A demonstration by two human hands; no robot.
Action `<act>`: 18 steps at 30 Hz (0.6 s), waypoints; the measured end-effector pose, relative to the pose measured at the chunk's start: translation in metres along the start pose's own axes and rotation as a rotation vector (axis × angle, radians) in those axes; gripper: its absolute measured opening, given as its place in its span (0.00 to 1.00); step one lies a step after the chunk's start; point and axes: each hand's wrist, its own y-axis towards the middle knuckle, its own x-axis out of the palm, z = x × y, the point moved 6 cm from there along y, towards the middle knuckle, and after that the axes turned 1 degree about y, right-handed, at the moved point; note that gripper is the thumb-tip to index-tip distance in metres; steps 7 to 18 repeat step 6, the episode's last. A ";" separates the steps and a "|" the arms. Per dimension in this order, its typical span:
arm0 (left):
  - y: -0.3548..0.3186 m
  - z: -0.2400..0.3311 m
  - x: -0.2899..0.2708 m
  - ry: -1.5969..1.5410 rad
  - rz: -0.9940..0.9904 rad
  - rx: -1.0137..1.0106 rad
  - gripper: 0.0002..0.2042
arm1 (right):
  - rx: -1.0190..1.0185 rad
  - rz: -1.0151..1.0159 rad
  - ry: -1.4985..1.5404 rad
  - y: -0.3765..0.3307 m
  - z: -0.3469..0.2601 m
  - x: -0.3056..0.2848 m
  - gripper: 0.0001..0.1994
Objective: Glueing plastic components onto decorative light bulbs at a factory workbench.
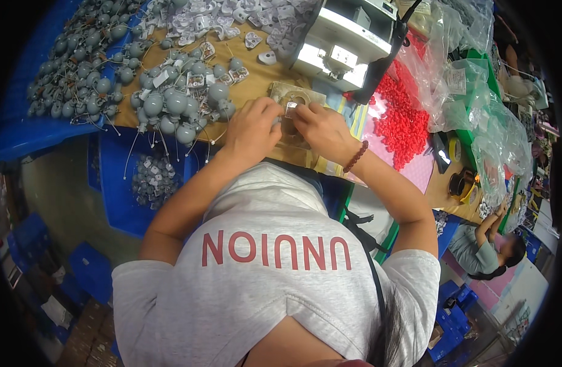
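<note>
At the table's near edge, my left hand (254,131) and my right hand (327,132) meet over a pale, worn block (316,98) with a round recess. Both hands have their fingers curled in and closed. A small white square piece (291,106) shows at my right fingertips, pinched there. What the left fingers grip, just beside it, is hidden behind them. To the left of my left hand lies a heap of grey bulb-shaped parts (175,102) with thin white wires.
White plastic pieces (201,23) pile up at the back. A white machine (342,46) stands beyond my right hand. Small red parts (400,116) lie right, near clear plastic bags (489,128) and tape rolls (464,185). Blue bins (119,205) sit left. Another person (486,248) works far right.
</note>
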 end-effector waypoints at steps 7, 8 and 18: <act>0.000 0.022 0.000 0.450 0.113 0.212 0.19 | 0.053 -0.052 -0.098 -0.008 -0.016 0.024 0.09; 0.000 0.022 0.000 0.450 0.113 0.212 0.19 | 0.053 -0.052 -0.098 -0.008 -0.016 0.024 0.09; 0.000 0.022 0.000 0.450 0.113 0.212 0.19 | 0.053 -0.052 -0.098 -0.008 -0.016 0.024 0.09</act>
